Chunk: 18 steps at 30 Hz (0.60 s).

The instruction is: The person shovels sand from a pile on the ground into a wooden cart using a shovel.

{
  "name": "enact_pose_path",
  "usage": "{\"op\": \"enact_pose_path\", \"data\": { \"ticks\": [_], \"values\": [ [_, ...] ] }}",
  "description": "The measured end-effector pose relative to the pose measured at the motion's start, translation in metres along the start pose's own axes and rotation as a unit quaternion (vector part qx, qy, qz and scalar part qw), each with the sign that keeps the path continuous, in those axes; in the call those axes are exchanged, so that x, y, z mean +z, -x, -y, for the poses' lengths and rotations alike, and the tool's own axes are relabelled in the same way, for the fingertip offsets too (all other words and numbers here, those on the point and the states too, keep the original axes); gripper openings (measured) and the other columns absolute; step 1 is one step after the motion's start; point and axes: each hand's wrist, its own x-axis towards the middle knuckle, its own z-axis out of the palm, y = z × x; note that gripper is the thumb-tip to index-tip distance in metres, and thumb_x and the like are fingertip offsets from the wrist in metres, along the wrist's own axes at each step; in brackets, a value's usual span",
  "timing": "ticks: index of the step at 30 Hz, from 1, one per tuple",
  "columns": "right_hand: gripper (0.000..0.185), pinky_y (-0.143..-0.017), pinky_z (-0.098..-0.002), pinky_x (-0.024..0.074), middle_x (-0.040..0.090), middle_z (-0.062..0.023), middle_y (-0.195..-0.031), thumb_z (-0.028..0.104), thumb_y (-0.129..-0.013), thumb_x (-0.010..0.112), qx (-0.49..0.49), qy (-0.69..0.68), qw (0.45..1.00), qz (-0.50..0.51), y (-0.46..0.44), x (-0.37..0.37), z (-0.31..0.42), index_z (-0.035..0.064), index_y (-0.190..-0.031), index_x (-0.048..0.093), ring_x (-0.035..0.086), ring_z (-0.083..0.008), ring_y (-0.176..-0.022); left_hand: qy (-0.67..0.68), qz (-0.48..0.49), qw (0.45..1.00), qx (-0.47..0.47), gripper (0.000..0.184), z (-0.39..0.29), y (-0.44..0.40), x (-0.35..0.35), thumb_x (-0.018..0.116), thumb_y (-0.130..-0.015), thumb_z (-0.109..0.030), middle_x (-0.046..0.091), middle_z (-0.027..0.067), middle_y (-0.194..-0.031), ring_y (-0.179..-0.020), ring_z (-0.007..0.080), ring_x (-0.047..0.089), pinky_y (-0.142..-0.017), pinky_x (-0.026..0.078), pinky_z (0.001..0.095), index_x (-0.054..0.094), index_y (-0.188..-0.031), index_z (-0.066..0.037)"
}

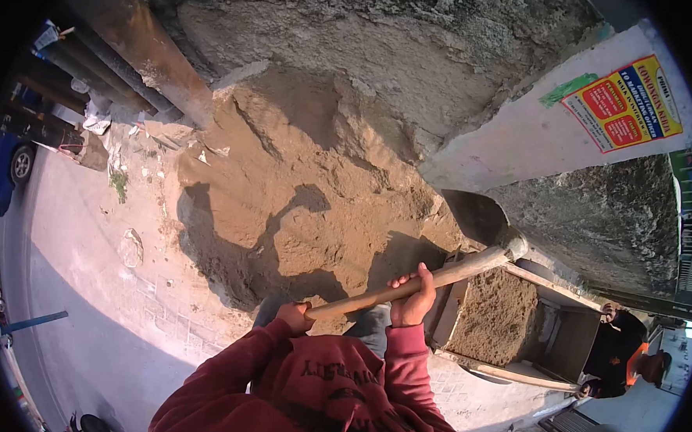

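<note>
Rough, weathered stone wall (pixel 293 33) along the back, pitted grey with dark patches. Pale pavement (pixel 101 250) to the left, smooth in places, jointed in others. Against the wall, a broad heap of damp brown sand (pixel 324 191), crumbly, with shadows across it. Maroon sweatshirt (pixel 329 379) on the worker: printed letters end in "VERSITY", more lettering lost in folds. Right of the heap, an open box-shaped barrow (pixel 456 312), straight-sided, part filled with loose sand (pixel 497 318). Hoe (pixel 453 271) held slantwise: round wooden handle, broad curved blade beside the barrow's far edge. Poster (pixel 626 104) on a smooth pale slab, yellow, red and blue: "LOWONGAN KERJA", "10 MARKETING OFFICER", "PRIMA". Second person (pixel 624 352), dark top with orange, hands at the barrow's ends. Left hand (pixel 294 316) closed round the handle's near end, knuckles up; right hand (pixel 414 298) farther along, palm turned up, fingers curled round the wood, thumb upright.
</note>
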Motion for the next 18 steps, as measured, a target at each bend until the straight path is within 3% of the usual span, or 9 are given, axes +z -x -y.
{"op": "enact_pose_path", "data": {
  "ticks": [3,5,8,12,15,18],
  "values": [
    [0.014,-0.044,-0.0320,0.0436,0.051,-0.0072,-0.056,0.008,-0.084,0.064,-0.086,0.039,0.994,0.053,-0.033,0.067,-0.058,0.0014,-0.078,0.053,0.050,-0.0174,-0.045,0.120,-0.041,0.992,-0.017,0.033,0.040,-0.068,0.012,0.069,-0.073,-0.029,0.068,0.0168,-0.088,-0.087,0.0360,0.066,-0.075,0.054,0.0444,0.066,-0.100,-0.009],
    [0.018,-0.043,-0.0303,0.0423,0.051,-0.0072,-0.053,0.009,-0.086,0.064,-0.161,0.092,0.980,0.069,-0.071,0.107,-0.093,0.0001,-0.073,0.053,0.049,-0.0159,-0.042,0.176,-0.152,0.971,-0.052,0.031,0.049,-0.134,0.010,0.072,-0.073,-0.022,0.068,0.0171,-0.084,-0.083,0.0353,0.067,-0.074,0.054,0.0437,0.065,-0.098,-0.004],
    [0.021,-0.044,-0.0289,0.0425,0.053,-0.0066,-0.052,0.010,-0.086,0.063,-0.214,0.183,0.956,0.077,-0.148,0.148,-0.142,-0.0005,-0.071,0.054,0.052,-0.0140,-0.044,0.251,-0.163,0.950,-0.083,0.033,0.066,-0.247,0.002,0.075,-0.075,-0.025,0.069,0.0172,-0.085,-0.082,0.0345,0.067,-0.073,0.054,0.0419,0.065,-0.098,-0.003],
    [0.022,-0.041,-0.0295,0.0436,0.050,-0.0067,-0.051,0.011,-0.087,0.060,-0.210,0.249,0.940,0.102,-0.266,0.163,-0.223,0.0013,-0.069,0.051,0.050,-0.0158,-0.041,0.245,-0.113,0.953,-0.136,0.050,0.108,-0.346,0.013,0.076,-0.076,-0.046,0.070,0.0177,-0.086,-0.079,0.0335,0.068,-0.073,0.054,0.0418,0.067,-0.099,-0.003],
    [0.026,-0.036,-0.0311,0.0417,0.049,-0.0071,-0.050,0.015,-0.086,0.060,-0.147,0.288,0.945,0.040,-0.344,0.145,-0.284,0.0016,-0.067,0.049,0.049,-0.0170,-0.037,0.287,-0.079,0.937,-0.182,0.053,0.149,-0.374,0.068,0.073,-0.078,-0.051,0.070,0.0173,-0.085,-0.079,0.0321,0.068,-0.072,0.053,0.0416,0.068,-0.099,-0.003],
    [0.026,-0.034,-0.0321,0.0405,0.048,-0.0066,-0.050,0.015,-0.086,0.060,-0.070,0.350,0.934,-0.023,-0.399,0.124,-0.324,0.0017,-0.067,0.048,0.048,-0.0179,-0.036,0.321,-0.079,0.918,-0.218,0.052,0.147,-0.362,0.078,0.072,-0.079,-0.052,0.070,0.0161,-0.084,-0.078,0.0301,0.068,-0.070,0.053,0.0403,0.070,-0.098,-0.003]
  ]
}}
